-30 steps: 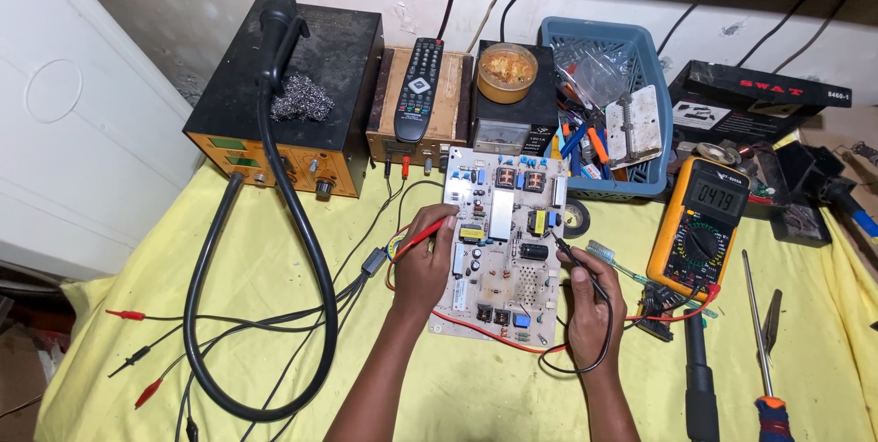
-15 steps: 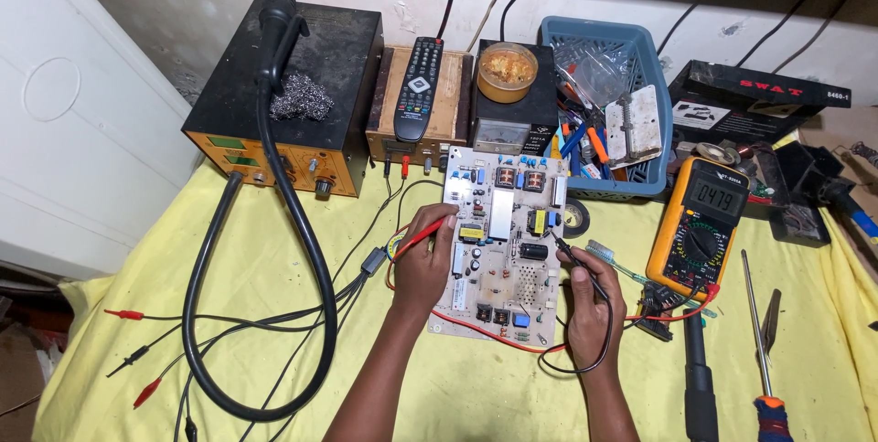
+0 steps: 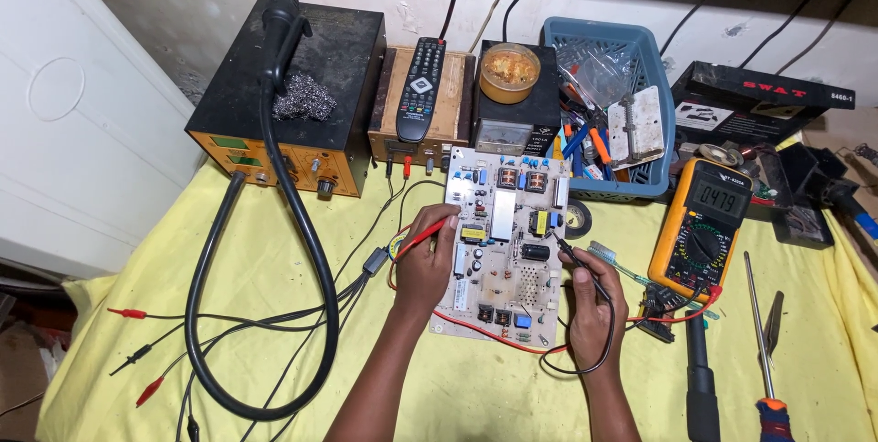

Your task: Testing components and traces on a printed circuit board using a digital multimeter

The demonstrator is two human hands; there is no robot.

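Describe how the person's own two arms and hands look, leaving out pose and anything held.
Both forearms come up from the bottom edge of the head view, bare as far as they show: no sleeve, glove or watch is visible. The left hand and the right hand are bare too, with no ring that can be made out. Fingernails look short and unpainted, though they are small in the picture.
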